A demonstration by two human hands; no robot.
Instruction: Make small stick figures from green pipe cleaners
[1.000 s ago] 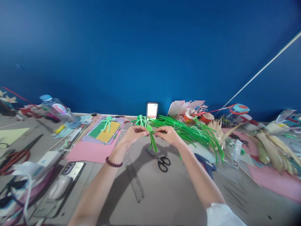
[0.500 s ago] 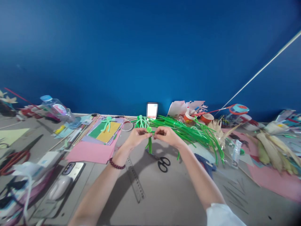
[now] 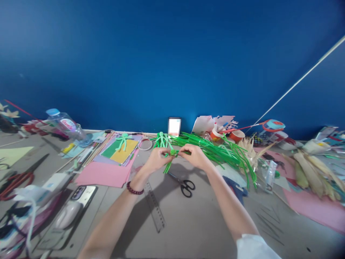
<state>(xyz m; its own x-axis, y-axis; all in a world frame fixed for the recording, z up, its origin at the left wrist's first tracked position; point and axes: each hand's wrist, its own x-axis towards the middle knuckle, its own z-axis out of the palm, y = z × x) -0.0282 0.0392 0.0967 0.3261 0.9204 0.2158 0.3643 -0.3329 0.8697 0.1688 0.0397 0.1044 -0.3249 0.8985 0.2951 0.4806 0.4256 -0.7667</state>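
Note:
A small green pipe-cleaner figure (image 3: 167,167) is held above the grey table, its round coiled head up and its legs hanging down to the left. My left hand (image 3: 159,158) pinches it near the head. The fingers of my right hand (image 3: 192,155) are closed on a short green piece that sticks out from its right side. Just behind my left hand stand pale green figures (image 3: 161,139). Black-handled scissors (image 3: 187,187) lie below the hands, and a clear ruler (image 3: 155,208) is nearer to me.
A bundle of green pipe cleaners (image 3: 212,148) lies behind and right. Pink paper (image 3: 107,174), coloured sheets with another figure (image 3: 123,142), a phone (image 3: 86,194) and a bottle (image 3: 67,124) are left. A blue glue gun (image 3: 234,189) and corn husks (image 3: 309,169) are right.
The held figure has tilted, with its head lower and its legs swung to the left. My left hand has shifted slightly down, and my right hand's fingertips have moved a little right.

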